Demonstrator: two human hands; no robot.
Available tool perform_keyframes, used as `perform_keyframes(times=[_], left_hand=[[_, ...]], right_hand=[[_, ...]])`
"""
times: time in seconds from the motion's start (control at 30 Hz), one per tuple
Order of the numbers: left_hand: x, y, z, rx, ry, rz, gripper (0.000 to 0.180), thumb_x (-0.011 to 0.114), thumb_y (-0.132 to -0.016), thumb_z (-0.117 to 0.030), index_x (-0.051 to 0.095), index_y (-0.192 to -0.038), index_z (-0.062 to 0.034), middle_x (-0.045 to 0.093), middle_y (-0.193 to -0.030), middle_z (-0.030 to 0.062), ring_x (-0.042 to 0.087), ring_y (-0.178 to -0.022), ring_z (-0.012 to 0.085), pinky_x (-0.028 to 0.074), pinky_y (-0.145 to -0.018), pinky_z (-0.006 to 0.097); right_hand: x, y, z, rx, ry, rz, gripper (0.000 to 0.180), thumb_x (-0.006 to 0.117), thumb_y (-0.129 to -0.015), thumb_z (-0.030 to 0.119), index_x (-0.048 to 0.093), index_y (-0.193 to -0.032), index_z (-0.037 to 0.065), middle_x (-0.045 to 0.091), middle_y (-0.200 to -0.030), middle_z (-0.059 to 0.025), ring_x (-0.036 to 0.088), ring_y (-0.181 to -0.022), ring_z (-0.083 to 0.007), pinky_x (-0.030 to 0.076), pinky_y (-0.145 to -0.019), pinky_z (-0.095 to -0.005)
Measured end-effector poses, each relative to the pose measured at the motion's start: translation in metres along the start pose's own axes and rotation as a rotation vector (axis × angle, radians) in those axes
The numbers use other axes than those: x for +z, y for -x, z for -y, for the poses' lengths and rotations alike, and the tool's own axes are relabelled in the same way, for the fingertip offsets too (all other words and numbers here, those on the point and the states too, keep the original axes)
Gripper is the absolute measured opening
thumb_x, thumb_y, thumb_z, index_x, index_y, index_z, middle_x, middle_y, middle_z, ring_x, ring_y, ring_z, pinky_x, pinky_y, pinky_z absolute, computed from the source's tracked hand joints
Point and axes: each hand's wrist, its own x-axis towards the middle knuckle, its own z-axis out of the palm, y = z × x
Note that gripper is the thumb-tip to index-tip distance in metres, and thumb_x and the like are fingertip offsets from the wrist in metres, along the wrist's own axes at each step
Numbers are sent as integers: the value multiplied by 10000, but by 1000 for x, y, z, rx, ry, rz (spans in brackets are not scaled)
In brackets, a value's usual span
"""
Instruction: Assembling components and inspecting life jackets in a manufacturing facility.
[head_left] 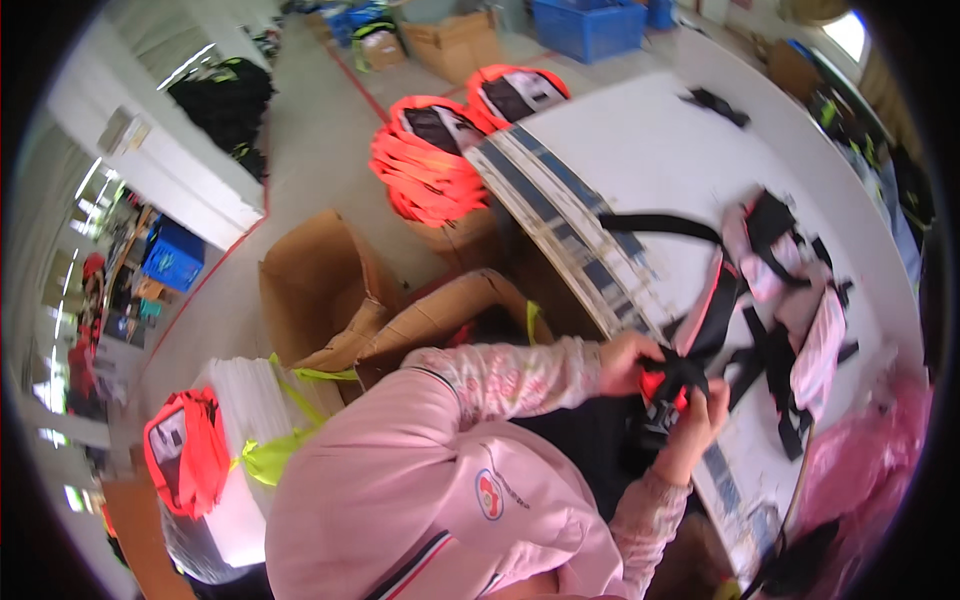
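My left hand (628, 363) and my right hand (698, 418) are close together at the table's near edge, fingers closed on black webbing straps (684, 372). The straps cross between the two hands. Just below them shows a small bright orange-red patch (652, 384), with dark material hanging under it, partly hidden by my hands. A padded pink and black strap (712, 305) runs from the webbing onto the table. Beyond it lies a loose pile of pink and black padded strap pieces (800, 285) with webbing ends. Fine detail at the fingertips is blurred.
The white table (630, 130) has a worn, striped edge. Stacked orange bags (425, 170) stand past its left side, near an open cardboard box (310, 285). Pink plastic sheeting (865, 460) lies at the right. Another orange bag (186, 452) rests at the left. A blue bin (588, 30) stands far back.
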Motion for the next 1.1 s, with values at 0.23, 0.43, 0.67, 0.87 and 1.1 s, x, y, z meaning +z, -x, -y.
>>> perform_keyframes(times=[0.23, 0.43, 0.67, 0.87, 1.1], left_hand=[[-2, 0, -44, 63, -332, -189, 200, 527, -729, -145, 623, -821, 4, 649, -789, 118, 624, -765, 226, 501, -766, 349], [27, -9, -27, -5, -567, -168, 147, 562, -855, -160, 596, -972, -79, 633, -865, 21, 616, -766, 125, 502, -645, 282], [-20, 2, -11, -33, -140, -167, 348, 497, -926, -249, 518, -1208, -46, 578, -1194, 97, 524, -1126, 229, 377, -1001, 387], [-12, 0, -20, -35, -141, -40, 376, 474, -937, -311, 552, -1164, -22, 598, -1179, 101, 566, -1090, 235, 413, -978, 381], [-18, -3, -23, -35, -235, 131, 366, 444, -958, -303, 560, -1144, -10, 594, -1182, 94, 573, -1079, 215, 431, -955, 371]], right_hand=[[32, -4, -4, 314, -833, 227, 328, 522, -827, 120, 518, -1132, 0, 609, -1058, -112, 588, -953, -212, 445, -878, -327], [10, -17, 10, 212, -856, 100, 291, 542, -805, 99, 517, -1082, 14, 622, -1015, -103, 604, -935, -214, 456, -881, -332], [11, -9, -21, 80, -353, -39, 159, 604, -811, 26, 470, -773, 101, 480, -712, 58, 456, -665, -35, 381, -622, -199], [-10, -16, -32, -13, -190, -86, 211, 655, -842, 76, 466, -746, 70, 454, -670, 70, 408, -614, -5, 345, -537, -172], [-12, -18, -5, 76, -416, -137, 172, 648, -838, 57, 510, -737, 68, 540, -685, 38, 487, -602, -34, 405, -550, -185]])
